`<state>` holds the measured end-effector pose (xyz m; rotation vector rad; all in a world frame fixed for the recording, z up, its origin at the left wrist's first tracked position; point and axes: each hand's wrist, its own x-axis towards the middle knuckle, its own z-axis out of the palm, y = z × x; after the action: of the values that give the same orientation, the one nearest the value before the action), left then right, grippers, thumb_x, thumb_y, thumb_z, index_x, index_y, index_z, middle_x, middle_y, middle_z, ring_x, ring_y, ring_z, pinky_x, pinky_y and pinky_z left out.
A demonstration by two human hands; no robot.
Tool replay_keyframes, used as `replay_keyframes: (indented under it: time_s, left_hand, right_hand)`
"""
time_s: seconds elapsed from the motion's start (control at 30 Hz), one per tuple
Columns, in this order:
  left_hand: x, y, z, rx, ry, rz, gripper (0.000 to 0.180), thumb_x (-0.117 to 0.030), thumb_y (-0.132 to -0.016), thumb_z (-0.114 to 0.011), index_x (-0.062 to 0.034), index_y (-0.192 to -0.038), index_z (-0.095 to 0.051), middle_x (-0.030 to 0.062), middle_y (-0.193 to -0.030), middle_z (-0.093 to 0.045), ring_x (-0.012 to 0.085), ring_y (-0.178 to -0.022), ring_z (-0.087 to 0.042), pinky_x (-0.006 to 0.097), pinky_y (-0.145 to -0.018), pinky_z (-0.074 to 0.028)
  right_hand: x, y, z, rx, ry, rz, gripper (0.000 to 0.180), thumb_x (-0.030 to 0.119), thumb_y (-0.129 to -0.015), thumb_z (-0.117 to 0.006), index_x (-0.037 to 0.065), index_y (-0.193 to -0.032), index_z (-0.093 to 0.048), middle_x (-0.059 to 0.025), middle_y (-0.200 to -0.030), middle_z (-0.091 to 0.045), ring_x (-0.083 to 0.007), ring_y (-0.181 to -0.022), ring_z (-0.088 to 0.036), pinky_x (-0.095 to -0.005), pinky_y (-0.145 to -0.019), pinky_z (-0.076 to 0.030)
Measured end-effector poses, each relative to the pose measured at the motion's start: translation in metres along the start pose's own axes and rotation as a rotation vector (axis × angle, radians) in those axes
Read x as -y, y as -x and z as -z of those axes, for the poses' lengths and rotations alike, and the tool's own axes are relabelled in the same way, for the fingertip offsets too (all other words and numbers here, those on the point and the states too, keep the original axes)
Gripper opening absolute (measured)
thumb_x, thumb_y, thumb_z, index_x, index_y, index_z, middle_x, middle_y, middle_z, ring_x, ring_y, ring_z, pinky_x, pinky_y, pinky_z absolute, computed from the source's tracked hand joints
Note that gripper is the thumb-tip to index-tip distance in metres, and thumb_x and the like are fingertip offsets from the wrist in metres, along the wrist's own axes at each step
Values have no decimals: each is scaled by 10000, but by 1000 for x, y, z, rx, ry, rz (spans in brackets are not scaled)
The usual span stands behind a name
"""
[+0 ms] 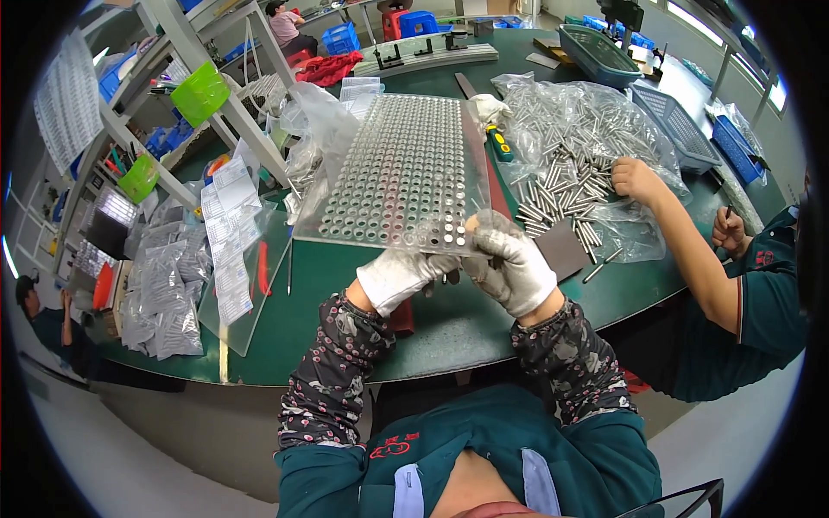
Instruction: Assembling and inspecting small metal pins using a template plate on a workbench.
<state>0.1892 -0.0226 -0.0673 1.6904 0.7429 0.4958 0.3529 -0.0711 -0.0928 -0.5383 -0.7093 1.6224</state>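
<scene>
A clear plate with rows of round holes lies tilted before me, and small round metal pieces sit in many of them. My left hand, in a white glove, is closed at the plate's near edge; small dark ends show by its fingertips, too small to name. My right hand, gloved with a bare fingertip showing, is closed in a pinch above the plate's near right corner. What it pinches is hidden. To the right, a heap of metal pins spills from a clear plastic bag.
A co-worker's hand touches the pin heap. Nearby lie a dark flat block and a yellow-and-black tool. Paper sheets and bagged parts lie left. Blue baskets and a green tray stand far right.
</scene>
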Motion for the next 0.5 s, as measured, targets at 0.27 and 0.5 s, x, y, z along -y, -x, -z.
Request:
replay_keyframes:
  time_s: [0.27,0.5]
  left_hand:
    - [20,-9,-9,-106,-234,-492,424,-175,-758,-696,-63,-1112,-492,32,-923,-578,141,-840,-561,230,-709,-473]
    - [2,0,-6,-82,403,4,362,-304,-803,-631,-64,-1056,-536,23,-857,-592,91,-664,-571,195,-363,-403]
  right_hand:
    - [-5,11,7,100,-86,17,159,112,-835,-514,40,-974,-494,-60,-718,-559,-96,-394,-418,-185,-339,-314]
    - [-2,19,-2,-87,-185,30,160,99,-842,-511,27,-981,-480,-73,-728,-563,-77,-368,-391,-171,-314,-275]
